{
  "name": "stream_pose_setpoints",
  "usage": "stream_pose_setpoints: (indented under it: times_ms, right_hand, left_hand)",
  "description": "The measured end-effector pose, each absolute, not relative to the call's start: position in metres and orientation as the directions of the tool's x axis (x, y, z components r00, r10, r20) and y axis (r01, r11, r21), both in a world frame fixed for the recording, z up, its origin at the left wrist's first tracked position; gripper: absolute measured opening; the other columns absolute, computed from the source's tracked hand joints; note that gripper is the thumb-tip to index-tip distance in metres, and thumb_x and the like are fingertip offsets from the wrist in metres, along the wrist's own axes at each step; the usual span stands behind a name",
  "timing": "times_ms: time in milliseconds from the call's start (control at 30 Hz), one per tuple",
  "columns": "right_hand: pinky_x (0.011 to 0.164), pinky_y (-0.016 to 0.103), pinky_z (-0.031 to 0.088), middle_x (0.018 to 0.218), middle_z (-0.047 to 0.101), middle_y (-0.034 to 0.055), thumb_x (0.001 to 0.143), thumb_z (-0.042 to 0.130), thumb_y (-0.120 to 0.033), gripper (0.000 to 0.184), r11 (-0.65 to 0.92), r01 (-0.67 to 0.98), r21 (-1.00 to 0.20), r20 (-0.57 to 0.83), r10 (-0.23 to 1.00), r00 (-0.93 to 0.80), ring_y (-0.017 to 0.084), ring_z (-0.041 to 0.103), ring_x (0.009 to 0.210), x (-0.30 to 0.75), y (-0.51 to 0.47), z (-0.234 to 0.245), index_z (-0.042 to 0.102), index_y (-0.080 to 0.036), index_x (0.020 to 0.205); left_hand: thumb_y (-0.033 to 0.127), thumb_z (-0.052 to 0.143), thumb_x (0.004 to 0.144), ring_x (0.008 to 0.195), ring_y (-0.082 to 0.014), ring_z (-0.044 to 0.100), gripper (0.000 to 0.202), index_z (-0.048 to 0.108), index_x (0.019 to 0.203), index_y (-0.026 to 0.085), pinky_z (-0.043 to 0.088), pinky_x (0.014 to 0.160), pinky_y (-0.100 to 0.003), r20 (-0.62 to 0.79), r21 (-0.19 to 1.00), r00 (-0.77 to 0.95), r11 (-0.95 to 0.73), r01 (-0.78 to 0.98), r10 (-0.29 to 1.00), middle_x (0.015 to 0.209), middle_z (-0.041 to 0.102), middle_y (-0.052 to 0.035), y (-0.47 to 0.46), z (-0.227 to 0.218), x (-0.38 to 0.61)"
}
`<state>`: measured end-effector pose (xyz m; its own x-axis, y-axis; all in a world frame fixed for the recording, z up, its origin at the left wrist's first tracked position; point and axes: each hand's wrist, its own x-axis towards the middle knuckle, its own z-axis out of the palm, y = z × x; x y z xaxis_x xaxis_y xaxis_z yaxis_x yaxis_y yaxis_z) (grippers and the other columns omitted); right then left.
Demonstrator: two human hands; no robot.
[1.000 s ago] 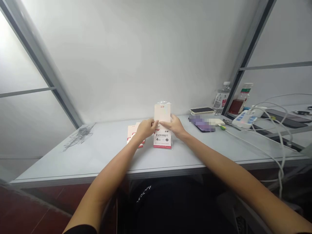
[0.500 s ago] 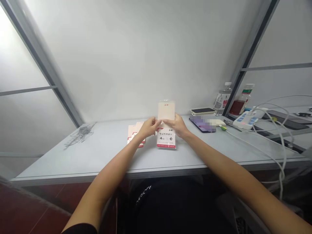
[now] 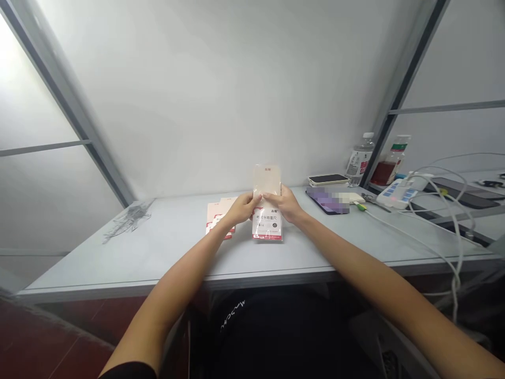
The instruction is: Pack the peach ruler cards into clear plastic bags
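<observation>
Left hand point(image 3: 240, 208) and right hand point(image 3: 286, 205) pinch an exam ruler-set packet point(image 3: 267, 181) upright on the table point(image 3: 165, 252); two like packets point(image 3: 216, 218) lie just left, none visibly opened.

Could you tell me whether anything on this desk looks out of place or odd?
A tangled, wispy grey clump lies alone at the desk's left end, away from the packaged ruler set in the left hand and right hand; too faint to identify.

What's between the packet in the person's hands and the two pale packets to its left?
In the head view, the left hand on the held packet fills that gap, overlapping the pale packets.
</observation>
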<state>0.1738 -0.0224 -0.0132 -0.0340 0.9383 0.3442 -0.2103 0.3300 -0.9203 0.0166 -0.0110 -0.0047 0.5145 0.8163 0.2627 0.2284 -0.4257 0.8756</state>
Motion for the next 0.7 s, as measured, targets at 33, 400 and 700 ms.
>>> stream_pose_setpoints:
  times_ms: [33, 400, 700]
  right_hand:
    - [0.070, 0.037, 0.051, 0.088, 0.067, 0.0055, 0.061, 0.071, -0.033, 0.038, 0.327, -0.208, -0.922, 0.342, 0.939, -0.036, 0.022, 0.063, 0.077, 0.1739, -0.0223, -0.0132, 0.054, -0.018, 0.092]
    - [0.066, 0.035, 0.052, 0.089, 0.067, 0.0066, 0.062, 0.071, -0.032, 0.038, 0.291, -0.205, -0.934, 0.307, 0.950, -0.050, 0.021, 0.064, 0.075, 0.1750, -0.0198, -0.0146, 0.054, -0.018, 0.092]
    - [0.069, 0.037, 0.051, 0.086, 0.067, 0.0065, 0.063, 0.071, -0.032, 0.036, 0.299, -0.228, -0.927, 0.320, 0.945, -0.062, 0.022, 0.063, 0.075, 0.1744, -0.0208, -0.0129, 0.056, -0.017, 0.092]
  left_hand:
    - [0.057, 0.044, 0.079, 0.048, -0.0066, 0.046, 0.042, 0.048, 0.073, 0.015, 0.039, 0.044, -0.019, 0.262, 0.883, 0.513, -0.418, 0.215, 0.818, 0.059, 0.046, 0.0024, -0.0113, -0.0043, 0.0170]
    - [0.054, 0.054, 0.074, 0.055, -0.0080, 0.049, 0.040, 0.052, 0.072, 0.014, 0.038, 0.049, -0.020, 0.214, 0.930, 0.539, -0.339, 0.143, 0.815, 0.064, 0.052, -0.0004, -0.0116, -0.0021, 0.0138]
    - [0.047, 0.056, 0.074, 0.053, -0.0065, 0.043, 0.034, 0.049, 0.066, 0.015, 0.033, 0.051, -0.020, 0.235, 0.944, 0.505, -0.319, 0.085, 0.831, 0.061, 0.049, 0.0016, -0.0086, -0.0008, 0.0117]
